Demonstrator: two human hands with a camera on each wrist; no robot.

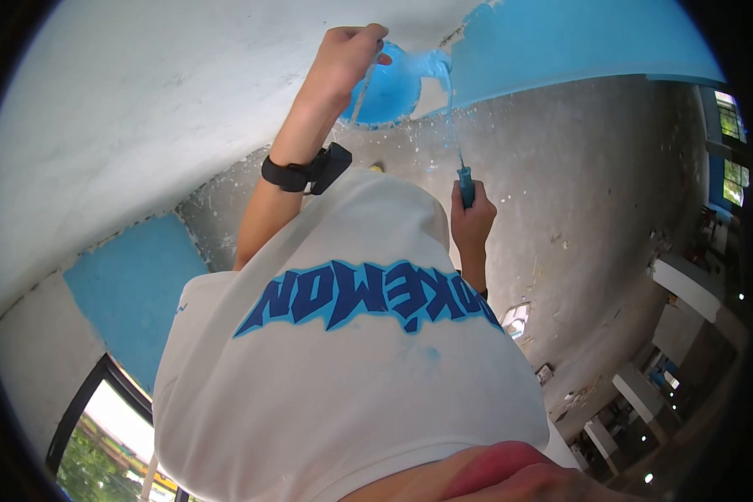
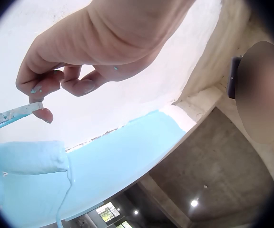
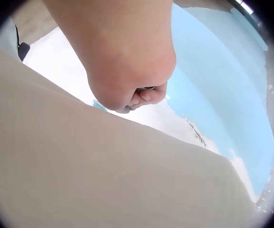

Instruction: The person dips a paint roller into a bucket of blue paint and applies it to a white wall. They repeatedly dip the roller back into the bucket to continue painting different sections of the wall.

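Note:
My left hand is raised at the upper middle, fingers curled at a pale, paint-specked strip beside a round container of blue paint. In the left wrist view the fingers of this hand hook over the strip's end. My right hand grips the teal handle of a paint roller. The light-blue, paint-covered roller is by the container's right edge, and also below the strip. In the right wrist view the hand is curled, its grip mostly hidden.
A white wall stands at the left, with a blue painted band at the upper right. The grey floor has white specks. Windows show at the lower left and far right. A white shirt fills the lower middle.

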